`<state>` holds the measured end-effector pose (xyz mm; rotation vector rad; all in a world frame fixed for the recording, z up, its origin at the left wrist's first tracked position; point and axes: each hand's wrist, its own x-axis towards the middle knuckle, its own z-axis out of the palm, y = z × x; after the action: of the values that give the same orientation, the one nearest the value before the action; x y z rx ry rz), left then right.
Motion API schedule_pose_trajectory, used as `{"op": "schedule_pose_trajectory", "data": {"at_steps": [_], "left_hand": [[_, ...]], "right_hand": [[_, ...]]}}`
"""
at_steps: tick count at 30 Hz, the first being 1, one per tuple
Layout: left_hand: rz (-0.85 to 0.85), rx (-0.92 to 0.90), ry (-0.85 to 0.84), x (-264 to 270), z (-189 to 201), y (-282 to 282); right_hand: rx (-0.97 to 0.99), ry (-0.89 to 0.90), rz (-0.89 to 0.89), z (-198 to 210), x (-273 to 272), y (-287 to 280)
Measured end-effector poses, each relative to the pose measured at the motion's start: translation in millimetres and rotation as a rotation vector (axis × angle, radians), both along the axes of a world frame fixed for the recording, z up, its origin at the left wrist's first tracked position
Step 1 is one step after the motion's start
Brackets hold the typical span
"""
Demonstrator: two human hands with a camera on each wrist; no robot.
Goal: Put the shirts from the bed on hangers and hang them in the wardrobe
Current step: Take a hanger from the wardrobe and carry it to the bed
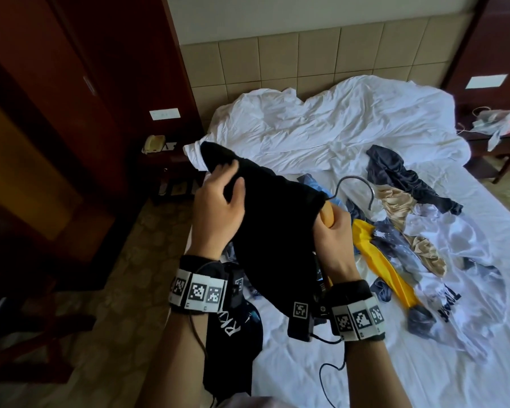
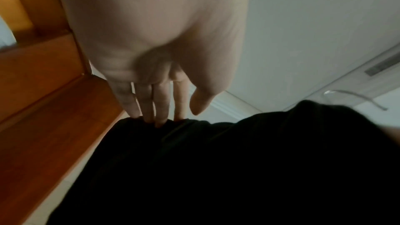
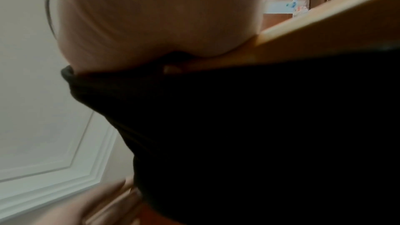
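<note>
Right hand [image 1: 331, 237] fingers clench wooden hanger [image 1: 416, 217] at the neck, left hand [image 1: 218, 210] fingers flat on black shirt [image 1: 271, 231] draped beneath them; risk: far shoulder slides off hanger, since nothing pins it.

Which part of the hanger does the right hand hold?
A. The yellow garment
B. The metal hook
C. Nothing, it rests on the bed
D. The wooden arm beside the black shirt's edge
D: the right hand curls round the wooden arm of the hanger where it sticks out of the black shirt, the hook free above.
</note>
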<state>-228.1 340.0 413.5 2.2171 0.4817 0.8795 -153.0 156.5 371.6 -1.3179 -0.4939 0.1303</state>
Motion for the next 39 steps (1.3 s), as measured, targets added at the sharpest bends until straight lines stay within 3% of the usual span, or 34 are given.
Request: {"op": "schedule_pose_trajectory", "data": {"at_steps": [5,9,12,15,19,21,24,26,30,39], "left_hand": [[-0.292,-0.119,-0.083,-0.7,16.4,-42.2],[-0.464,-0.192,-0.055,-6.5,28.4,-46.7],[-0.361,0.000,-0.118,-7.5,30.6,-30.3],[-0.087,0.305,-0.198,-5.8,27.2,-7.0],[0.108,0.472,0.121,-6.3,25.8,3.7],[-0.008,0.467,0.232,-7.9,25.3,-6.5],[-0.264,0.118,0.247,-8.6,22.8,-28.5],[-0.327,0.029,0.219,-5.9,22.7,-41.7],[-0.341,0.124,0.197,-3.2,21.4,-44.1],[-0.236,0.258,0.123,3.7,16.7,-49.0]], "right_hand": [[-0.028,0.059,-0.108,-2.3,5.6,5.9],[0.043,0.085,-0.107,-0.5,7.6,0.8],[0.048,0.079,-0.041,2.8,5.0,-0.7],[0.066,0.070,0.057,5.0,1.9,-2.7],[0.018,0.075,0.229,1.8,1.3,-6.4],[-0.092,0.047,0.235,1.2,2.5,-5.0],[-0.148,-0.072,0.312,4.5,-0.3,0.8],[-0.161,-0.044,0.308,6.4,-3.5,4.3],[-0.210,0.008,0.314,-2.4,-1.3,6.0],[-0.226,-0.099,0.228,-11.1,-9.1,20.8]]}}
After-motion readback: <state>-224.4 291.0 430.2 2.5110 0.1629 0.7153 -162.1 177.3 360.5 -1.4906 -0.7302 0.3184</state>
